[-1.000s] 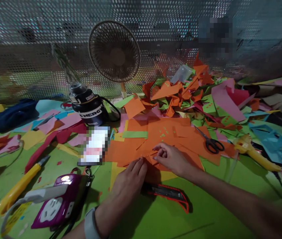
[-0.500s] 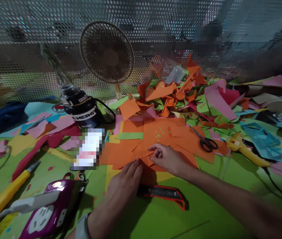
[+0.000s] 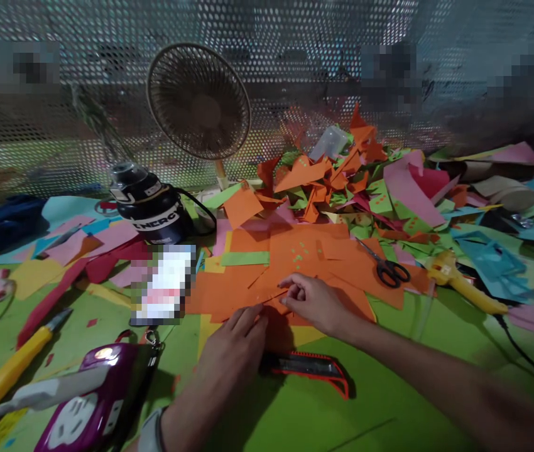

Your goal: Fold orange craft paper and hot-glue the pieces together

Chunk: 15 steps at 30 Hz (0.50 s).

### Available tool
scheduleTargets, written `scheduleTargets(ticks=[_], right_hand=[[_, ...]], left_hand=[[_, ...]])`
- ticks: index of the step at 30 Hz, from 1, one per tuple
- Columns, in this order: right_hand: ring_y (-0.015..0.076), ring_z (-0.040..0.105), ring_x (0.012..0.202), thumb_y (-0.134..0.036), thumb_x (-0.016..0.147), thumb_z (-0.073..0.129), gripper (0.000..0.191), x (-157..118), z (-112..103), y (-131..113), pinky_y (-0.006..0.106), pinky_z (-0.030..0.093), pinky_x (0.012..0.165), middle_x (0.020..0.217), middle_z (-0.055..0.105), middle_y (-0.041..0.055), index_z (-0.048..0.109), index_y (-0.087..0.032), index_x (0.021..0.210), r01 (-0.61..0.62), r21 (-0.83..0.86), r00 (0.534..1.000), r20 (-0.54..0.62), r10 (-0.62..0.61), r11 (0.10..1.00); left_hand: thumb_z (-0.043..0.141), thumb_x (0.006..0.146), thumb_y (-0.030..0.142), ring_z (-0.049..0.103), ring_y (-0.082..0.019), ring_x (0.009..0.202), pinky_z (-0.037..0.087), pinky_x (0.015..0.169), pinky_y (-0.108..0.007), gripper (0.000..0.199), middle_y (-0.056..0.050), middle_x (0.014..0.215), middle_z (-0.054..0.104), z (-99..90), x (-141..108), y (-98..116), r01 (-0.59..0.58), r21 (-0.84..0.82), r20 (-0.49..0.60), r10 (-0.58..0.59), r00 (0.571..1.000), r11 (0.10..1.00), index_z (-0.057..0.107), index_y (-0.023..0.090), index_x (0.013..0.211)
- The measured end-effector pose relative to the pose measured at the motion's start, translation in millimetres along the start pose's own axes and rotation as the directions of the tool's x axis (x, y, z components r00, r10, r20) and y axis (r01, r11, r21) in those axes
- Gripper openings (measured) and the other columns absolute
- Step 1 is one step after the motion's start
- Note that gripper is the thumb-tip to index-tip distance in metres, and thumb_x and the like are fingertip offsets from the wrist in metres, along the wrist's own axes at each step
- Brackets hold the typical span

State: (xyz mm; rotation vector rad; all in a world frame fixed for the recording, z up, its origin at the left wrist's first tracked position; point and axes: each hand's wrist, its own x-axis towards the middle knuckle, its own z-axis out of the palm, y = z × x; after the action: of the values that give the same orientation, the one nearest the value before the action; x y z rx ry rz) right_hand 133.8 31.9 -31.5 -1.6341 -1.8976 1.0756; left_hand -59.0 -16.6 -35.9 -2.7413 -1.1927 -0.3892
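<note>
Orange paper sheets [image 3: 295,245] lie overlapped at the centre, over yellow paper, with small green dots and a green strip [image 3: 245,258] on top. My left hand [image 3: 239,336] rests on their near edge, fingers together and bent, pressing on orange paper. My right hand [image 3: 311,301] is just right of it, its thumb and index finger pinched over the orange paper; what they hold is too small to make out. A red and black box cutter [image 3: 309,364] lies in front of my hands, partly behind the left one. Black-handled scissors [image 3: 392,273] lie on orange paper at the right.
A yellow glue gun [image 3: 469,285] with a cord lies at the right. At the left are a phone [image 3: 168,282], a purple power strip [image 3: 88,398], a yellow-handled tool [image 3: 12,370] and a black bottle [image 3: 151,204]. Paper scraps [image 3: 337,169] and a fan [image 3: 200,103] stand behind.
My left fingertips have drawn back slightly toward me. My right hand keeps its pinched pose in nearly the same spot. The whole view has shifted a little.
</note>
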Motion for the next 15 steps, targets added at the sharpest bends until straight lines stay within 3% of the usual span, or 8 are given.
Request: scheduleTargets(ticks=[5, 12, 15], right_hand=[[0.011, 0.059, 0.064, -0.019, 0.078, 0.063, 0.023, 0.2, 0.1, -2.6, 0.022, 0.037, 0.058, 0.076, 0.068, -0.0018, 0.065, -0.021, 0.101, -0.003, -0.029, 1.0, -0.02, 0.002, 1.0], [0.0102, 0.058, 0.061, -0.021, 0.079, 0.062, 0.024, 1.8, -0.1, -4.6, 0.022, 0.037, 0.056, 0.076, 0.069, -0.0027, 0.065, -0.022, 0.102, 0.004, -0.076, 1.0, -0.02, -0.005, 0.997], [0.0103, 0.058, 0.061, -0.022, 0.079, 0.062, 0.024, 1.8, 0.0, -4.7, 0.022, 0.036, 0.056, 0.076, 0.069, -0.0028, 0.065, -0.023, 0.103, 0.014, -0.089, 1.0, -0.026, -0.016, 0.996]], left_hand=[[0.038, 0.093, 0.013, 0.065, -0.022, 0.086, 0.057, 0.074, -0.036, 0.024, -0.009, 0.097, 0.07, -4.2, 4.5, 3.4, -0.046, -0.117, -0.025, 0.043, 0.999, 0.992, 0.061, 0.015, 0.099], [0.037, 0.097, 0.025, 0.063, -0.022, 0.085, 0.055, 0.071, -0.037, 0.025, -0.009, 0.097, 0.069, -4.2, 6.2, 3.6, 0.018, -0.228, -0.037, -0.027, 0.999, 0.974, 0.06, 0.016, 0.101], [0.041, 0.095, 0.026, 0.062, -0.023, 0.086, 0.055, 0.072, -0.039, 0.022, -0.009, 0.099, 0.068, -3.3, 5.0, 3.4, 0.041, -0.242, 0.011, -0.04, 0.999, 0.969, 0.06, 0.017, 0.104]])
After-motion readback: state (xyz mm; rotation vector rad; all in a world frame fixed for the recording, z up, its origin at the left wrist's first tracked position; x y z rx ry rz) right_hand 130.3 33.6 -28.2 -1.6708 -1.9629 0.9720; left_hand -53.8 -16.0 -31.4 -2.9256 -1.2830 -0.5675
